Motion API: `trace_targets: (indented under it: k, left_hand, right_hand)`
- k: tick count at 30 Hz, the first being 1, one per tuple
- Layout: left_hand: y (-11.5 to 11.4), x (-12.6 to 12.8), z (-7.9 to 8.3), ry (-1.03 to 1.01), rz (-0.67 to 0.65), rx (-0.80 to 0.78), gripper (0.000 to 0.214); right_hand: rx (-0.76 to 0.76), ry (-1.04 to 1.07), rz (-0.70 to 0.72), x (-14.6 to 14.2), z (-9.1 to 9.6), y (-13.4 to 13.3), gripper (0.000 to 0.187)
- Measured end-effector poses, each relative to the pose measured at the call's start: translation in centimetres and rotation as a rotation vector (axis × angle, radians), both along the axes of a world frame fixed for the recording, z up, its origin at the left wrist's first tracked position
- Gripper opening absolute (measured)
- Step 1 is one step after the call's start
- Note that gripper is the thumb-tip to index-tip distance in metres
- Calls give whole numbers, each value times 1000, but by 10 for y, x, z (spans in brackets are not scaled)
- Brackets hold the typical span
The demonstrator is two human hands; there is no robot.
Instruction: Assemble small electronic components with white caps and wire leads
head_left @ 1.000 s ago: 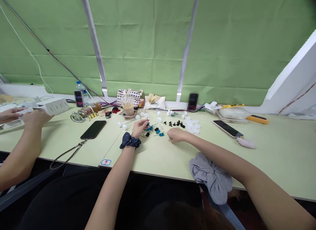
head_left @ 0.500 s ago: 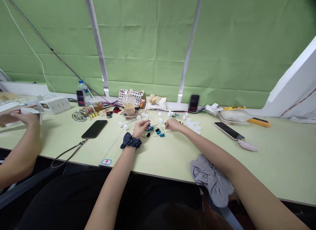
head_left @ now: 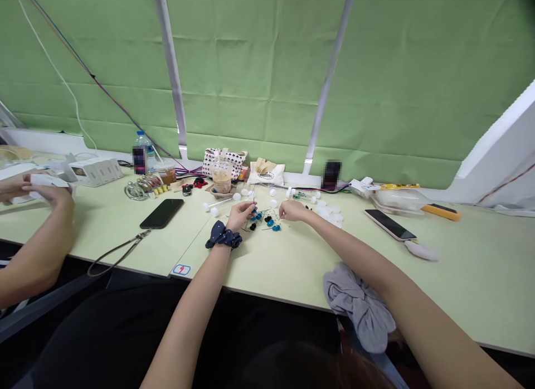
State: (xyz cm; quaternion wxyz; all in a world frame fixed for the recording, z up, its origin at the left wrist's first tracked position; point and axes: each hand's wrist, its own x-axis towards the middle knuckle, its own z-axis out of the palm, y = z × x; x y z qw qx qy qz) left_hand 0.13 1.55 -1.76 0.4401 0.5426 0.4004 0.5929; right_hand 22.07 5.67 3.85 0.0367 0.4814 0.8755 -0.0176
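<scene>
My left hand (head_left: 241, 215), with a dark blue scrunchie (head_left: 222, 237) on its wrist, is pinched on a thin upright rod beside small blue and black pieces (head_left: 267, 222) scattered on the pale green table (head_left: 276, 261). My right hand (head_left: 291, 210) is closed in a loose fist just right of those pieces; what it holds is too small to name. White round pieces (head_left: 328, 212) lie just beyond it.
A black phone (head_left: 162, 213) and a strap (head_left: 119, 251) lie to the left; another phone (head_left: 390, 224) lies to the right. A grey cloth (head_left: 359, 304) hangs over the front edge. A drink cup (head_left: 222, 177), bags and cables line the back. Another person's hands (head_left: 42, 191) work at far left.
My right hand moved up and left from the table toward the small pieces, then stayed. The left hand has kept its pinch. The other person's hands shifted at far left.
</scene>
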Motion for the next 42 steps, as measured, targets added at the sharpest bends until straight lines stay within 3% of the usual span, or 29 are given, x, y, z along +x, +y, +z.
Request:
trace_targets:
  k: [8, 21, 42]
  left_hand:
    - [-5, 1, 4, 0, 1, -1, 53]
    - [-2, 0, 1, 18, 2, 3, 52]
    - [-1, -1, 1, 42, -4, 7, 52]
  right_hand:
    - [-7, 23, 68, -6, -4, 5, 28]
    - [-11, 21, 102, -9, -7, 7, 23]
    - [-30, 9, 78, -12, -7, 10, 25]
